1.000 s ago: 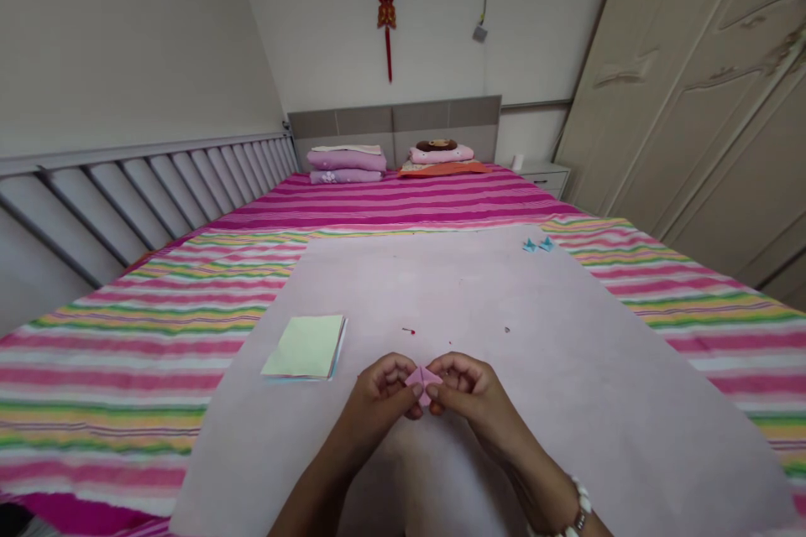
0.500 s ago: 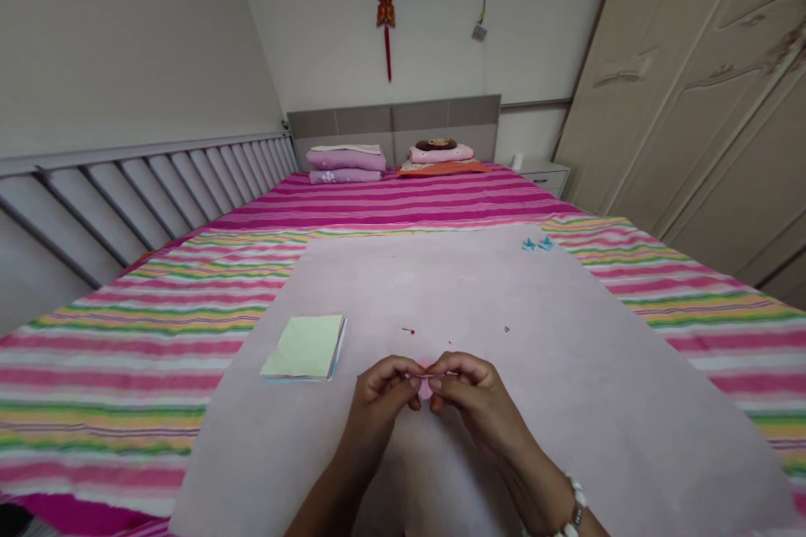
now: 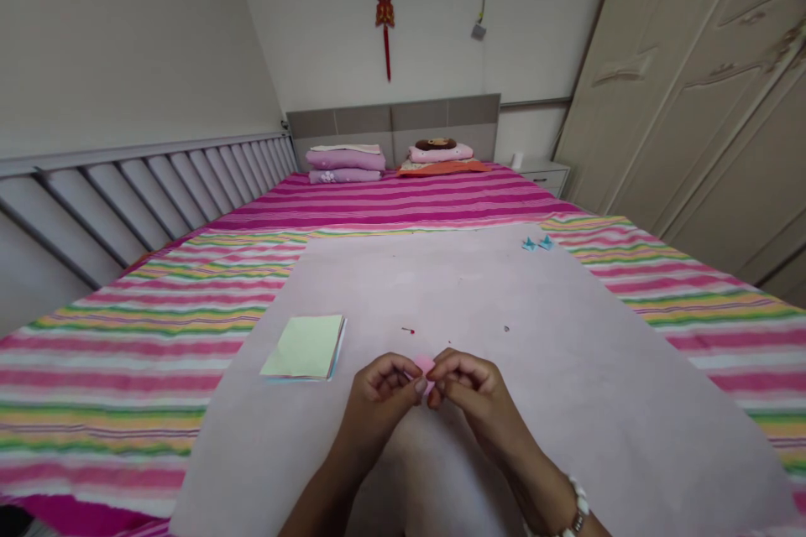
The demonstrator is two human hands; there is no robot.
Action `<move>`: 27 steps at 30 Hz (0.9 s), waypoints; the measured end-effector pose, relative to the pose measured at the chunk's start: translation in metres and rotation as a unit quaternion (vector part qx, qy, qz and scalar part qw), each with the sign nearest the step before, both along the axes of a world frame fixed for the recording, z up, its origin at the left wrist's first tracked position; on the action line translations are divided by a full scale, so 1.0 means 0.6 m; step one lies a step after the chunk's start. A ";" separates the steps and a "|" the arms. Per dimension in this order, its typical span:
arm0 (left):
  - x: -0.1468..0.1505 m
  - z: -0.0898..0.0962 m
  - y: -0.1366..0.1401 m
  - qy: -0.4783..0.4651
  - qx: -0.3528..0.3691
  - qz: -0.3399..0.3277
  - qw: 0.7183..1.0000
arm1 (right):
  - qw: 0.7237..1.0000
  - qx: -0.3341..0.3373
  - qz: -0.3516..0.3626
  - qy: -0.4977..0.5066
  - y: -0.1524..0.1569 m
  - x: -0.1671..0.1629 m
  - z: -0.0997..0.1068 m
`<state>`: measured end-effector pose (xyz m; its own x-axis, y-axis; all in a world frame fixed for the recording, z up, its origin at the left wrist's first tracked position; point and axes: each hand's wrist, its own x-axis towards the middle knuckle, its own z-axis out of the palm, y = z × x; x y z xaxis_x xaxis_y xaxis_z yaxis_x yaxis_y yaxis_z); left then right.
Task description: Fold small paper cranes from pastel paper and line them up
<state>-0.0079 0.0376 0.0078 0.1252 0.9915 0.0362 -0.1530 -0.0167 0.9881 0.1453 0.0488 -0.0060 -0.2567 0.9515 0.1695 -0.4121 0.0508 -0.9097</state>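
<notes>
Between my two hands is a small piece of folded pink paper (image 3: pixel 425 364), held just above the pale sheet. My left hand (image 3: pixel 385 393) pinches its left side between thumb and fingers. From the right, my right hand (image 3: pixel 467 386) pinches the other side, its fingertips close to those of the left. The fingers cover much of the paper, so its full folded shape is hidden. Beyond the hands lies a tiny red-tipped item (image 3: pixel 408 331), too small to name. A stack of square paper (image 3: pixel 305 346), pale green on top, lies left of my left hand.
A large pale sheet (image 3: pixel 604 403) covers the middle of the striped bed (image 3: pixel 119 369). Two small blue folded paper pieces (image 3: pixel 537 244) sit at its far right corner. A tiny dark item (image 3: pixel 506 328) lies right of centre. Folded bedding (image 3: pixel 346 161) is by the headboard.
The pink paper has been turned, with more of its face now showing above the fingertips. Both hands have shifted only slightly and keep their pinch.
</notes>
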 end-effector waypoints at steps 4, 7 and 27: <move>-0.003 -0.001 -0.001 0.002 0.011 0.005 1.000 | 0.999 -0.027 0.001 0.033 0.000 -0.002 -0.001; -0.002 -0.004 -0.001 -0.006 0.022 0.005 1.000 | 0.998 -0.060 0.002 0.032 0.004 -0.006 -0.005; -0.007 -0.009 0.005 0.071 0.021 0.032 0.997 | 0.997 -0.037 0.003 -0.073 0.008 -0.003 0.003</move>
<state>-0.0122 0.0405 0.0023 0.0681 0.9956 0.0651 -0.0096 -0.0646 0.9979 0.1438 0.0539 -0.0041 -0.2797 0.9582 0.0604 -0.2759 -0.0200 -0.9610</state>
